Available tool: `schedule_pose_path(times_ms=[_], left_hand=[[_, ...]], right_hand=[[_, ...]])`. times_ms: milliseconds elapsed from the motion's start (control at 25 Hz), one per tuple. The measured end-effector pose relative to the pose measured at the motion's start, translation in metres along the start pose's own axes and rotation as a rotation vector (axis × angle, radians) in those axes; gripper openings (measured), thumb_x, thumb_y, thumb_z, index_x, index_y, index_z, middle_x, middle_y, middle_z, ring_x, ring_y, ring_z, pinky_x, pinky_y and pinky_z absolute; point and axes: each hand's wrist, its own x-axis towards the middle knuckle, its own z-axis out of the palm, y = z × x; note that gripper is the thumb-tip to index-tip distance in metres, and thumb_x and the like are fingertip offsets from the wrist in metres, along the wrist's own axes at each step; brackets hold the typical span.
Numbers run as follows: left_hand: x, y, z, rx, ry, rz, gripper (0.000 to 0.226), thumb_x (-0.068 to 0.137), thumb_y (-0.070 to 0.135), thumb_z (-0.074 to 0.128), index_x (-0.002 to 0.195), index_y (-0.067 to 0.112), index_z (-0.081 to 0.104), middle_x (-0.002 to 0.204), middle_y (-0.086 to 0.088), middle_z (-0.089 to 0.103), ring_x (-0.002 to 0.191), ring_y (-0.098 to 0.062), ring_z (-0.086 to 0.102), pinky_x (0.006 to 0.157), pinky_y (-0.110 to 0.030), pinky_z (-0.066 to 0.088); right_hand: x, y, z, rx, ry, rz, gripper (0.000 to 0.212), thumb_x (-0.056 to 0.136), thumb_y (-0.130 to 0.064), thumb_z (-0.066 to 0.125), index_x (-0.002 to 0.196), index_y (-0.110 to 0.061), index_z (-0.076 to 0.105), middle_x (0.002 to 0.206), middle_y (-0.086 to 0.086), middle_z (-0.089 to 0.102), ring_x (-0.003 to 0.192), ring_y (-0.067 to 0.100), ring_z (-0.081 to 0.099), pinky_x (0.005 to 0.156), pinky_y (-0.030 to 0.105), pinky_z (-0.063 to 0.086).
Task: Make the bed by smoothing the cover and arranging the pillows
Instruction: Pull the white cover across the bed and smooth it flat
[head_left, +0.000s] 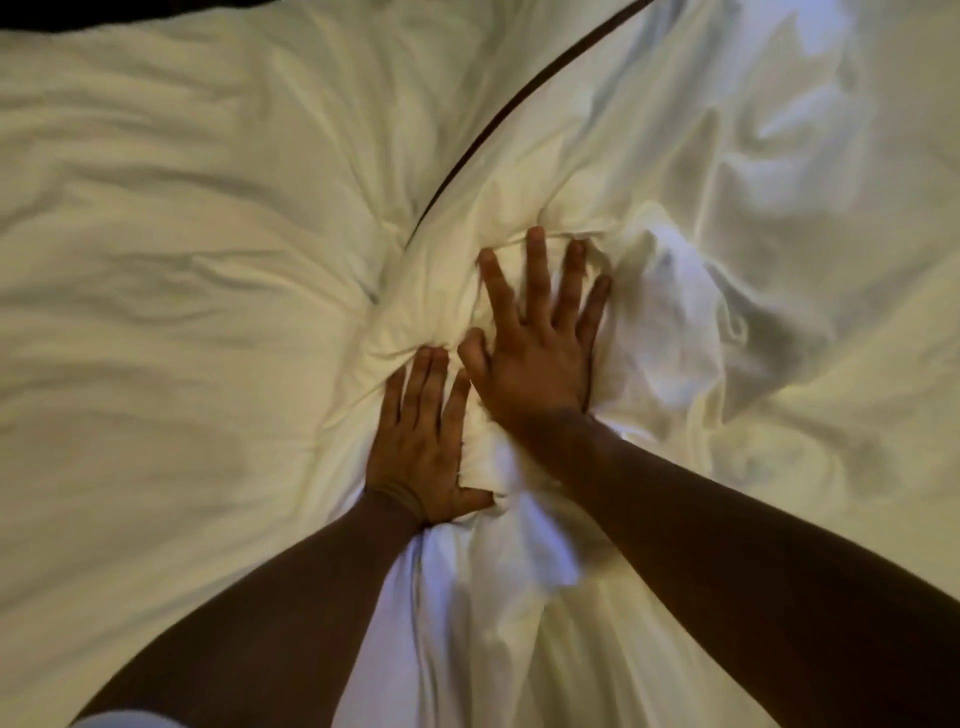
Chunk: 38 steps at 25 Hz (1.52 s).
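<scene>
Head cam, looking straight down at my own hands on the bed. Both palms are flat on the white cover (171, 270), pushing into a puffy bunched ridge right in the middle of the shot.

My left hand (423, 447) is lower and a bit left, fingers straight and held close together, thumb stuck out to the side with its tip dug into a fold. Nothing gripped, it's just pressing down. My right hand (540, 353) is higher up, fingers (537, 270) straight and fanned wide apart, tips sinking into the crest of the ridge. Also flat, no pinching. The right thumb sits just beside my left fingertips, nearly touching.

Edges: there's a thin dark trim line (498, 124) running from the top of the frame diagonally down to just above my right hand, where it vanishes into the crease. That looks like the border of one layer lying over the other. Can't honestly tell whether the lump to the right of it is a pillow or more cover.

Room to move: left of the ridge the fabric spreads wide with only shallow ripples. On the right it's much messier, sharp crumpled folds (691, 332) just beside my little finger. A dark strip (104, 13) shows along the top left corner, past the edge of the bedding.
</scene>
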Motion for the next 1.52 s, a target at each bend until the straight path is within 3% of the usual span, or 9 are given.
schedule_pose_path(times_ms=[360, 560, 640, 720, 880, 1000, 1200, 1320, 1520], left_hand=[[0.002, 0.006, 0.009, -0.037, 0.044, 0.007, 0.123, 0.068, 0.089, 0.036, 0.148, -0.003, 0.027, 0.155, -0.035, 0.027, 0.147, -0.047, 0.019, 0.117, -0.063, 0.016], [0.002, 0.008, -0.004, -0.045, 0.006, 0.034, 0.119, 0.066, 0.081, 0.045, 0.146, -0.007, 0.036, 0.152, -0.037, 0.03, 0.143, -0.052, 0.025, 0.115, -0.066, 0.018], [0.001, 0.005, -0.008, -0.055, -0.064, 0.025, 0.112, 0.069, 0.076, 0.045, 0.146, -0.005, 0.037, 0.152, -0.035, 0.031, 0.144, -0.051, 0.026, 0.117, -0.062, 0.014], [-0.001, 0.012, -0.023, -0.137, -0.091, -0.005, 0.1, 0.065, 0.064, 0.053, 0.138, -0.004, 0.045, 0.147, -0.033, 0.041, 0.139, -0.048, 0.036, 0.115, -0.059, 0.024], [-0.016, 0.024, -0.093, -0.412, -0.033, -0.072, 0.03, 0.076, 0.025, 0.045, 0.084, 0.002, 0.064, 0.078, -0.018, 0.067, 0.068, -0.037, 0.068, 0.058, -0.039, 0.055], [-0.02, -0.011, -0.176, -0.59, 0.032, -0.167, 0.022, 0.075, 0.018, 0.041, 0.064, 0.004, 0.054, 0.057, -0.009, 0.059, 0.052, -0.03, 0.057, 0.049, -0.029, 0.036], [-0.056, -0.095, -0.253, -0.988, -0.1, -0.406, 0.021, 0.079, 0.015, 0.056, 0.065, 0.001, 0.062, 0.062, -0.012, 0.068, 0.054, -0.01, 0.059, 0.056, -0.028, 0.044], [-0.08, -0.152, -0.26, -1.215, 0.025, -0.815, 0.013, 0.072, 0.012, 0.054, 0.064, 0.006, 0.062, 0.064, -0.012, 0.063, 0.069, -0.022, 0.059, 0.066, -0.034, 0.046], [-0.113, -0.22, -0.262, -1.637, 0.111, -1.267, 0.051, 0.093, 0.05, 0.053, 0.136, 0.022, 0.046, 0.131, -0.018, 0.055, 0.12, -0.04, 0.054, 0.1, -0.058, 0.039]], right_hand=[[-0.002, 0.008, -0.023, 0.047, 0.046, 0.012, 0.068, 0.084, -0.051, 0.053, 0.148, -0.03, 0.043, 0.161, 0.013, 0.025, 0.15, 0.04, 0.012, 0.119, 0.059, 0.008], [-0.004, 0.081, -0.052, 0.124, 0.348, 0.972, 0.077, 0.084, -0.065, 0.053, 0.138, -0.01, 0.048, 0.135, 0.02, 0.049, 0.128, 0.039, 0.044, 0.111, 0.048, 0.03], [-0.012, 0.099, -0.056, 0.352, 0.115, 1.438, 0.103, 0.079, -0.075, 0.056, 0.148, -0.004, 0.029, 0.141, 0.024, 0.041, 0.131, 0.041, 0.042, 0.109, 0.048, 0.033], [-0.021, 0.099, -0.06, 0.651, 0.007, 1.503, 0.107, 0.079, -0.067, 0.065, 0.148, 0.004, 0.025, 0.142, 0.025, 0.044, 0.128, 0.041, 0.048, 0.107, 0.046, 0.039], [-0.031, 0.08, -0.102, 1.479, 0.188, 1.362, 0.016, 0.085, -0.014, 0.072, 0.085, -0.001, 0.062, 0.08, 0.01, 0.067, 0.06, 0.022, 0.064, 0.062, 0.029, 0.054], [-0.037, 0.047, -0.176, 1.667, 0.202, 1.204, 0.028, 0.088, 0.0, 0.058, 0.064, -0.009, 0.046, 0.04, -0.002, 0.042, 0.03, 0.01, 0.037, 0.035, 0.016, 0.03], [0.075, -0.092, -0.271, 1.338, 0.335, 0.529, 0.009, 0.086, -0.008, 0.061, 0.094, -0.004, 0.063, 0.073, 0.008, 0.061, 0.058, 0.018, 0.059, 0.05, 0.03, 0.048], [0.125, -0.222, -0.272, 1.028, -0.024, -0.004, 0.056, 0.094, -0.016, 0.062, 0.146, -0.023, 0.041, 0.101, 0.009, 0.058, 0.081, 0.017, 0.061, 0.071, 0.036, 0.056], [0.088, -0.237, -0.206, 0.777, -0.194, -0.246, 0.056, 0.096, -0.031, 0.064, 0.148, -0.024, 0.045, 0.13, 0.011, 0.05, 0.121, 0.021, 0.054, 0.105, 0.032, 0.045]])
